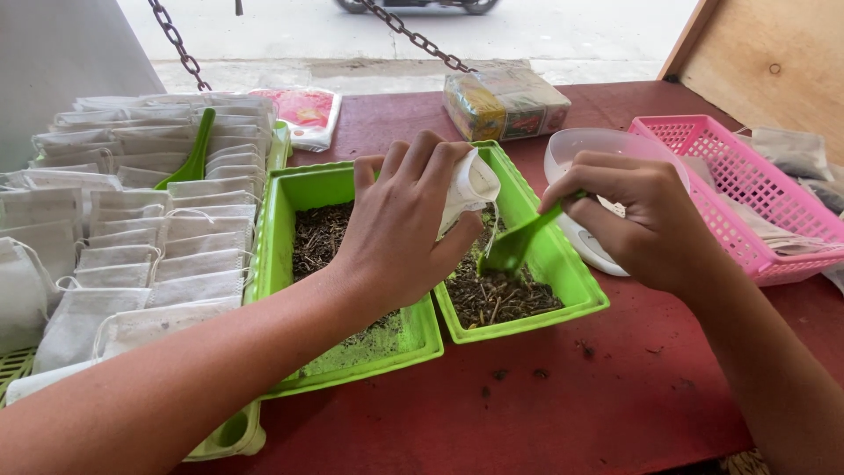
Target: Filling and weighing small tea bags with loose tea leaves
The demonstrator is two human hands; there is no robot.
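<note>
Head view: green trays [563, 273] hold dried leaves [497, 295] (pink basket [747, 189] holds sachets).

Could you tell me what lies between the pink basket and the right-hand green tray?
In the head view, a white round bowl sits between the pink basket and the right green tray, partly hidden by the right hand holding a green scoop.

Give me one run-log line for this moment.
left hand: holds white pouch | right hand: holds green scoop | scoop over dried herbs in green tray
</note>
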